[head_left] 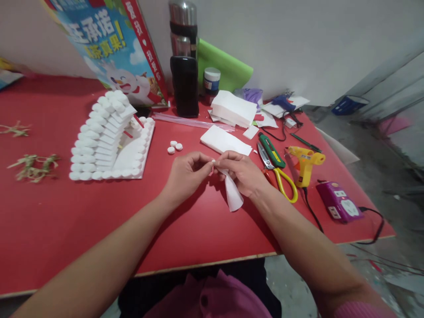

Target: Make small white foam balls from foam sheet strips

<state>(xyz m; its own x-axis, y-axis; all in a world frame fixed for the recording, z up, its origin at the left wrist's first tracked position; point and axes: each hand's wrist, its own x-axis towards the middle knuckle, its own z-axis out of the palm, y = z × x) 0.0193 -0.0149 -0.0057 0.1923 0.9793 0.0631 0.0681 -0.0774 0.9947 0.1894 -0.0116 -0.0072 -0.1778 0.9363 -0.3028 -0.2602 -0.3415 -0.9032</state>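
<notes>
While its narrow end is pinched by fingertips of the left hand (186, 174) and right hand (244, 171), the white strip (234, 195) is slanted lengthwise nearward and rightward, closer to the right.

Soft, rather dim light falls from above onto the red desk (49, 221), shading it beneath both forearms (126, 247); the steel flask (183, 13) glints, while the floor (374, 172) looks murky and stretched.

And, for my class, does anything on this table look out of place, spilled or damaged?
Nothing looks spilled or broken. The purple socket box sits near the corner of the red table, its cord looping over the edge, which seems odd because it could snag.
</notes>
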